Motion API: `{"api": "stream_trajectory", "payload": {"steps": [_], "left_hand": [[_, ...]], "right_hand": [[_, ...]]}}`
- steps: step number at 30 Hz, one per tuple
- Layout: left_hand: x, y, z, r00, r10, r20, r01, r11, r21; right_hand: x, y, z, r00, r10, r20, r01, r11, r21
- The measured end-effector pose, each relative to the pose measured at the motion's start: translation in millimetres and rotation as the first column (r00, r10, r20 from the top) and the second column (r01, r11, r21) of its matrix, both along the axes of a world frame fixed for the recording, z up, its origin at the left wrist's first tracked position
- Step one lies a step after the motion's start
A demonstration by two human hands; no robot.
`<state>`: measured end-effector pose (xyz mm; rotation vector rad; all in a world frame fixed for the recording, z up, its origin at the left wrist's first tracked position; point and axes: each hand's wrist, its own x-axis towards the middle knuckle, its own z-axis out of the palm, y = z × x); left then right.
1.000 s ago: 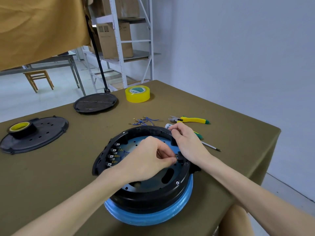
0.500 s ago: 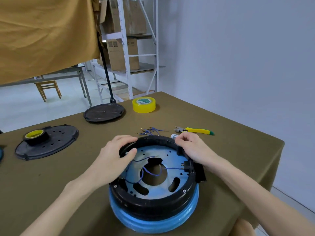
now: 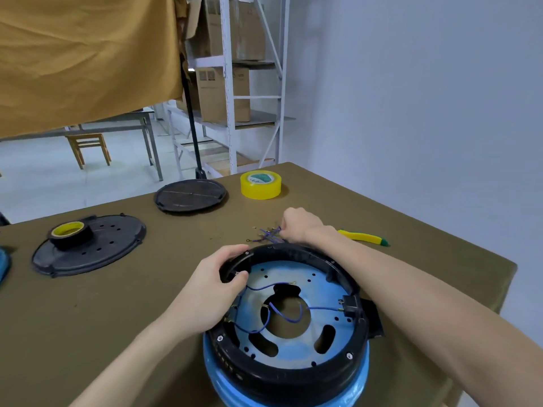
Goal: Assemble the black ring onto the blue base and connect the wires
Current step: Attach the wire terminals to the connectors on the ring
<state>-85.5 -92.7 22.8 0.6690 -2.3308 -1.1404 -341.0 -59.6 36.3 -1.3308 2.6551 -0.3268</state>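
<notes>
Black ring: seated on blue base, table at 6 o'clock. Left hand: fingers curled over ring's rim at 10 o'clock. Right hand: pinching loose wires at 12 o'clock beyond the ring. Wires inside ring: lying looped.

Right hand hides its fingertips among loose wires.

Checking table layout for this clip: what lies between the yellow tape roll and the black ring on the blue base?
In the head view, the right hand at the loose blue wires lies between the yellow tape roll and the black ring.
</notes>
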Motion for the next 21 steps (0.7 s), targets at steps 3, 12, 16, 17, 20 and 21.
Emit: {"api": "stream_trajectory", "payload": {"steps": [3, 12, 16, 17, 20, 21], "left_hand": [[-0.2, -0.4, 0.1, 1.000, -0.012, -0.005, 0.012, 1.000, 0.000], [0.5, 0.2, 0.5, 1.000, -0.010, -0.009, 0.010, 1.000, 0.028], [0.5, -0.3, -0.3, 1.000, -0.008, -0.016, 0.008, 1.000, 0.024], [0.4, -0.3, -0.7, 1.000, -0.007, -0.018, 0.007, 1.000, 0.023], [0.5, -0.7, -1.8, 1.000, -0.006, -0.012, 0.006, 1.000, 0.020], [0.5, -0.9, -1.9, 1.000, -0.008, -0.009, 0.008, 1.000, 0.020]], "right_hand": [[-3.7, 4.1, 1.2, 1.000, -0.026, -0.007, 0.025, 0.997, -0.078], [-22.9, 27.6, 8.9, 0.983, -0.005, 0.184, 0.073, 0.929, -0.364], [-27.7, 30.6, 8.0, 0.965, 0.002, 0.261, 0.110, 0.905, -0.411], [-28.1, 30.7, 7.8, 0.960, 0.010, 0.279, 0.116, 0.896, -0.428], [-28.5, 30.6, 7.3, 0.943, 0.047, 0.329, 0.129, 0.860, -0.494], [-28.7, 30.9, 7.2, 0.934, 0.066, 0.352, 0.136, 0.844, -0.519]]}}
